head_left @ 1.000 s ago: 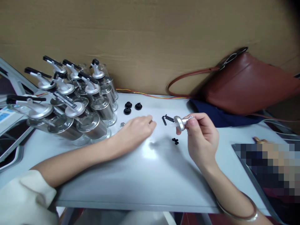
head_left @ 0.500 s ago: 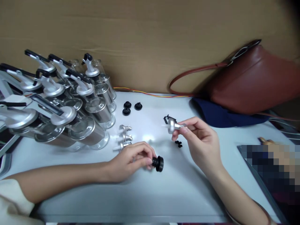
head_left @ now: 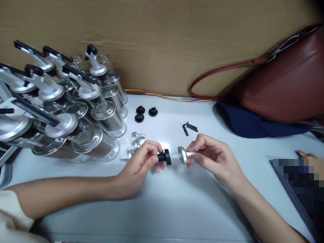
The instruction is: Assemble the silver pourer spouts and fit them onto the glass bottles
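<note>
Between the fingers of my left hand is a black ribbed rubber stopper, its wide end facing right. My right hand pinches a silver pourer spout by its narrow end. The spout's pale tube points left at the stopper's wide end, touching it or very close. Just behind my left hand lie several more silver spouts, partly covered by it. Three black rubber stoppers rest farther back. Small black levers lie beyond my right hand.
Glass bottles with silver pourers crowd the table's left side. At the back right a brown bag rests on a dark blue cloth. A red and yellow wire runs along the cardboard wall. A pixelated patch covers the right edge.
My hands have come together: the left raised the stopper slightly, while the right lowered the spout level with it. The view has shifted a little.
</note>
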Motion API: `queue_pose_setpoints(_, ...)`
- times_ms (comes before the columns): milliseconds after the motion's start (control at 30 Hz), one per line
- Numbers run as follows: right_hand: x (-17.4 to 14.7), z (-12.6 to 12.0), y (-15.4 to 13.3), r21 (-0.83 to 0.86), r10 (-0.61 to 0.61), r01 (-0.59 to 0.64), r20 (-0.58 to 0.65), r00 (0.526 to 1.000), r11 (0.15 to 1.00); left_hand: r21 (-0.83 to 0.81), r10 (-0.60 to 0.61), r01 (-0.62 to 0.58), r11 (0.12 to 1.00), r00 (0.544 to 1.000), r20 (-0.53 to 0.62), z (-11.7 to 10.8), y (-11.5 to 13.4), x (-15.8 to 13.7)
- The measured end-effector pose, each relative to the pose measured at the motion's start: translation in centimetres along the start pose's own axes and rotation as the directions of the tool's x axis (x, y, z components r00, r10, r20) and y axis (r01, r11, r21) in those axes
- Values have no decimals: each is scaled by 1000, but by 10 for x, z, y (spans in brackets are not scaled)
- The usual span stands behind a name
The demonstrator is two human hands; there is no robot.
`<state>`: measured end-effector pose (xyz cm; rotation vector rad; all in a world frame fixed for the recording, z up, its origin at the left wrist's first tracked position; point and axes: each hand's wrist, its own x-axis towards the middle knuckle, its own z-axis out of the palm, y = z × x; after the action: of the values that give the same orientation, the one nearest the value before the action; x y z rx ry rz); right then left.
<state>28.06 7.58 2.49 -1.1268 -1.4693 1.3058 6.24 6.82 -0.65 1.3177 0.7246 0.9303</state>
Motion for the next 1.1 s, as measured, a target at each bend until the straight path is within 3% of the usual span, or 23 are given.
queue_pose_setpoints(567, 0, 4, -3, -114, 15, 5, 176, 984, 993, 142, 18, -20, 990, 1000, 9, -1, 2, -2)
queue_pose_setpoints(800, 0, 6, -3, -132, -7, 32, 186, 983, 991, 36, 64, -64, 997, 998, -13, 1, -1, 1)
queue_pose_setpoints(1100, 0, 7, 1, -186, -46, 68, 122, 991, 980, -128, -127, 122, 984, 991, -34, 1, -1, -2)
